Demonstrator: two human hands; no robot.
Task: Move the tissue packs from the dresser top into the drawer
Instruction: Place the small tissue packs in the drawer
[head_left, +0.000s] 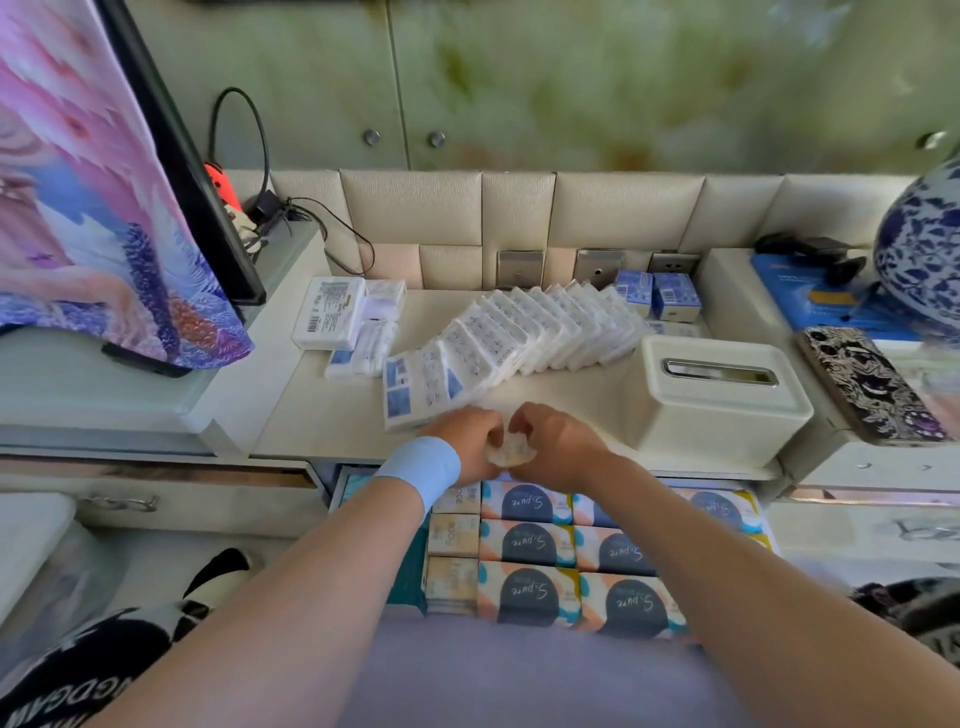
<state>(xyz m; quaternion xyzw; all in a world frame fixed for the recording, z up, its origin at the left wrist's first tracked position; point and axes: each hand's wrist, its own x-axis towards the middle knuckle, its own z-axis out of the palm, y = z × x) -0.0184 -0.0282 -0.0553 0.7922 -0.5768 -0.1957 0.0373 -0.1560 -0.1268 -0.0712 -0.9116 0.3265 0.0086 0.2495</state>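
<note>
A long slanted row of white tissue packs (514, 338) leans across the dresser top (332, 415). More white packs (358, 332) lie flat at the back left. Both hands meet at the dresser's front edge. My left hand (462, 441) and my right hand (556, 447) together grip a small crumpled piece of clear plastic (511, 451), blurred by motion. Below them the drawer (343, 488) stands open, packed with several orange and navy tissue packs (524, 543) and some beige ones (453, 535).
A white tissue box (717, 400) sits right of the hands. A patterned phone (872, 384), a blue book (826, 301) and a blue-and-white vase (930, 244) are far right. Small blue boxes (660, 293) stand at the back. A cloth-draped screen (104, 208) rises on the left.
</note>
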